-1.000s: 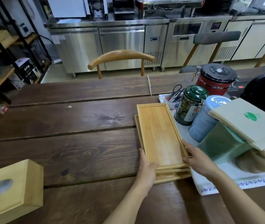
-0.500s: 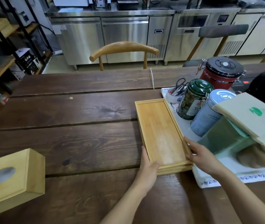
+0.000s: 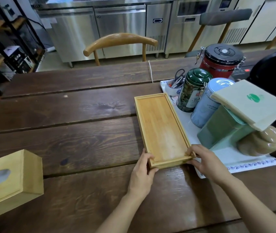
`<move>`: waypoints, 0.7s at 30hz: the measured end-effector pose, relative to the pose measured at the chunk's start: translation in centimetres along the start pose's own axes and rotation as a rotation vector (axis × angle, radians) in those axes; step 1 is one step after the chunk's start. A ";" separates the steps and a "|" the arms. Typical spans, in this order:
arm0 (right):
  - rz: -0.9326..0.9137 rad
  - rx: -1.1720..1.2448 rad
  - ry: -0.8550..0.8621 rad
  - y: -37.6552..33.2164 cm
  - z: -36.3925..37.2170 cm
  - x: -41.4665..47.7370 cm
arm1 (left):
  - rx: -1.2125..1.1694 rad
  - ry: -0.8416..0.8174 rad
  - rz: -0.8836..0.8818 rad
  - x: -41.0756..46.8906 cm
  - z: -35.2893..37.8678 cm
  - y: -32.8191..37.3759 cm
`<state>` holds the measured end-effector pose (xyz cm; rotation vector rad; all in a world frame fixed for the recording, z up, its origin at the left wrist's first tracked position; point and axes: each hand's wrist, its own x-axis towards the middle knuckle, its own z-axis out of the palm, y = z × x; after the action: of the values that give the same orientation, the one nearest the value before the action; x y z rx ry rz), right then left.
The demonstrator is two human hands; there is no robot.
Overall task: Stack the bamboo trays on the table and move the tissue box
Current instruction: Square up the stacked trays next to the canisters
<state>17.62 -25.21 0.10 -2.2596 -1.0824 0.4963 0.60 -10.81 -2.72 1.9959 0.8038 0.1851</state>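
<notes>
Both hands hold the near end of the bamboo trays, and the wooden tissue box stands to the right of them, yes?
Not quite. In the head view the tissue box stands left of the bamboo trays, not right. Left hand and right hand do hold their near end.

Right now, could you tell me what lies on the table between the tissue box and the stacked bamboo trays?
Nothing: in the head view only bare table separates the tissue box from the bamboo trays.

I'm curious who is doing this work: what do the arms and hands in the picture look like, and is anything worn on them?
Two bare human arms reach in from below. The left hand and right hand wear no gloves, rings or watch that I can see, and no sleeves show on either forearm.
</notes>
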 end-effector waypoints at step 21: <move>-0.002 -0.030 0.098 0.9 0.5 0.3 | -0.042 0.043 0.026 0.8 -0.5 -0.3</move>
<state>18.06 -25.21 -0.88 -2.2835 -1.0484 0.3664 0.87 -9.86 -2.79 1.9691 0.7950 0.2583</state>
